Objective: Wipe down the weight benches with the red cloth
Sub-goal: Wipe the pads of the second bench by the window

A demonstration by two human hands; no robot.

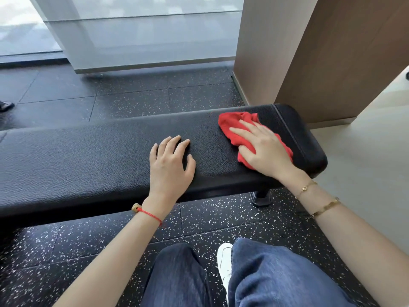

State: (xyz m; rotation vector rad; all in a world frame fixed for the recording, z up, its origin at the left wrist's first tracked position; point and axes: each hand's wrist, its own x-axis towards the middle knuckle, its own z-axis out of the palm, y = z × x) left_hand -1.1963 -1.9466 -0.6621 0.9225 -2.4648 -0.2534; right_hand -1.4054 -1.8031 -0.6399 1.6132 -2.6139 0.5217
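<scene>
A long black padded weight bench (88,156) runs across the view from the left edge to the right. Near its right end lies a crumpled red cloth (232,122). My right hand (263,149) presses flat on the cloth with straight, spread fingers; the cloth shows beyond the fingertips and at both sides of the palm. My left hand (170,167) rests on the bench's bare top near the middle, fingers slightly bent, holding nothing.
A brown wooden pillar (309,52) stands right behind the bench's right end. A frosted glass wall (143,36) runs along the back. Black speckled rubber floor (132,91) surrounds the bench; pale floor (365,162) starts to the right. My legs and a white shoe (224,262) are below.
</scene>
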